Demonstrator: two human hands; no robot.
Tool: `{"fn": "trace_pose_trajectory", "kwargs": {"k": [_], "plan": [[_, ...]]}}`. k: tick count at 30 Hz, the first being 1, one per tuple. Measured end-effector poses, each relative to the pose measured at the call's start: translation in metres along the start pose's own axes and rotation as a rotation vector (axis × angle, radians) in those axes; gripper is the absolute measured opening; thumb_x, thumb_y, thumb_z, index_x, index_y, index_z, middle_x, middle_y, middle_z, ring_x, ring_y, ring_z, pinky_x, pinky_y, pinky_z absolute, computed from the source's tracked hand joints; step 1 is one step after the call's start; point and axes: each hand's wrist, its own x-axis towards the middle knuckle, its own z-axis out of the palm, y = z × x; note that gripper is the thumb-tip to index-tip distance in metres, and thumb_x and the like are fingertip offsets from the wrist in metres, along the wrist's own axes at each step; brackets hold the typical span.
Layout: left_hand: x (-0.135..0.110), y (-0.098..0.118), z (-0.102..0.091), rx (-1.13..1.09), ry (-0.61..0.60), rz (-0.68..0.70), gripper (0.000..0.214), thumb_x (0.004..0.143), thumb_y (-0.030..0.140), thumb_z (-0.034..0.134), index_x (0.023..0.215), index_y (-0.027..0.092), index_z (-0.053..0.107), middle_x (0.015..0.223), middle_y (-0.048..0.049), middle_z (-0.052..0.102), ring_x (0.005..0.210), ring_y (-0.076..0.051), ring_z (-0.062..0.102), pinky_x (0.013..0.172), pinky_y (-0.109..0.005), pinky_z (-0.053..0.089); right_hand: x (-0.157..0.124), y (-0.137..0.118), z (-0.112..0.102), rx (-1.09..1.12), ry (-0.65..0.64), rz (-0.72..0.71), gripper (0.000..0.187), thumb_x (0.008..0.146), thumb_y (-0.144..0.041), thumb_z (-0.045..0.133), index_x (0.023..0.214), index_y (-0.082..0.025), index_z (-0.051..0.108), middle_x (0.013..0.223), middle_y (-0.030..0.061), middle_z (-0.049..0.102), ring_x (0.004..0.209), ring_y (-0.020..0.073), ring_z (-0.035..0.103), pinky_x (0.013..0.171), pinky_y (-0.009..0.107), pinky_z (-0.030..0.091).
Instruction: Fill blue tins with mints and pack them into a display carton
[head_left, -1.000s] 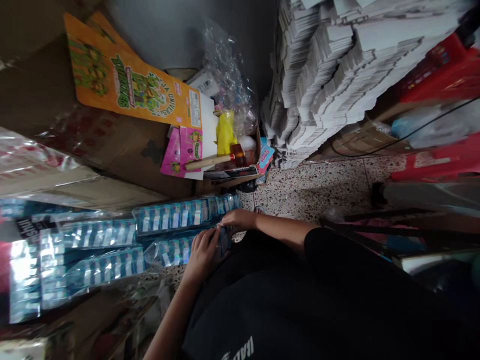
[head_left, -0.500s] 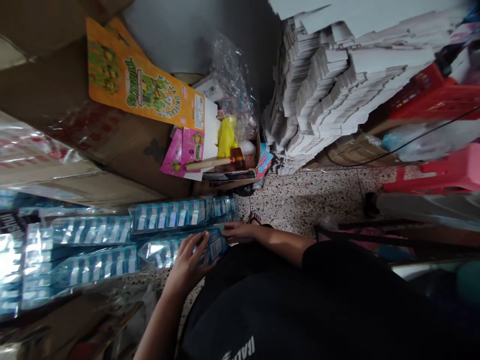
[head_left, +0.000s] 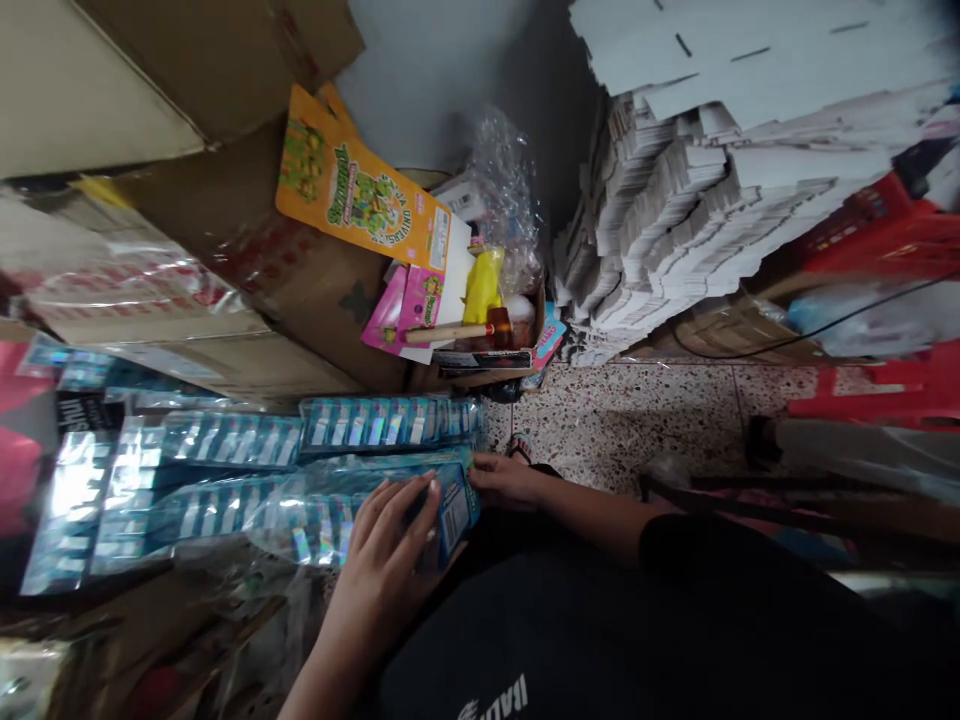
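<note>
Low in front of my body, I hold a long clear-wrapped pack of small blue boxes [head_left: 456,508]. My left hand [head_left: 394,530] is closed over its top and near side, with the fingers curled around the boxes. At the right end, my right hand [head_left: 504,480] grips the pack near its corner; some of those fingertips are hidden. Loose plastic film trails off the pack's left end. Beneath and behind it lie more wrapped rows of blue boxes [head_left: 232,438], stacked side by side with shiny labels showing.
Large cardboard cartons [head_left: 195,270] stand on the left. An open box holds an orange printed card [head_left: 367,205], a yellow bag [head_left: 482,285] and a wooden-handled mallet [head_left: 457,332]. Tall stacks of flat white cardboard [head_left: 660,210] stand behind. A red plastic stool [head_left: 885,390] is at right.
The view has shifted, so the scene sits further right and slightly lower. The pack in my hands appears larger and closer, with more of its boxes showing. Both hands keep their grip.
</note>
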Motion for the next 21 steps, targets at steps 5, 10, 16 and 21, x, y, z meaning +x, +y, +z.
{"fn": "trace_pose_trajectory", "kwargs": {"k": [5,10,16,21], "plan": [[0.009,0.008,0.000,0.072,0.040,-0.014,0.053,0.084,0.028,0.072,0.132,0.016,0.053,0.123,-0.0176,0.056,0.117,-0.034,0.053,0.112,-0.063,0.036,-0.001,-0.002,0.006,-0.037,0.054,-0.025,0.064,0.061,-0.055,0.089,0.110,-0.019,0.069,0.104,0.0048,0.071,0.091,0.0184,0.067,0.082,0.030,0.051],[0.005,0.007,0.017,0.139,0.030,0.046,0.058,0.086,0.031,0.069,0.137,0.010,0.049,0.132,-0.0198,0.056,0.118,-0.034,0.050,0.110,-0.055,0.037,-0.005,-0.002,0.002,-0.078,0.127,-0.011,0.061,0.061,-0.052,0.090,0.107,-0.017,0.070,0.092,0.0017,0.071,0.080,0.0155,0.065,0.075,0.027,0.049],[-0.004,0.000,0.044,0.129,-0.040,0.001,0.055,0.087,0.033,0.066,0.136,0.012,0.052,0.135,-0.0165,0.059,0.114,-0.033,0.048,0.099,-0.049,0.044,0.002,0.013,-0.010,-0.088,0.211,0.018,0.057,0.061,-0.053,0.090,0.101,-0.018,0.068,0.087,0.0000,0.068,0.075,0.0149,0.061,0.066,0.025,0.046],[-0.014,-0.016,0.079,0.108,-0.114,0.003,0.056,0.086,0.030,0.067,0.139,0.016,0.053,0.132,-0.0133,0.062,0.115,-0.033,0.046,0.100,-0.049,0.043,0.012,0.034,-0.020,-0.105,0.269,0.010,0.044,0.079,-0.052,0.077,0.107,-0.022,0.063,0.093,0.0004,0.065,0.076,0.0154,0.061,0.058,0.023,0.043]]}}
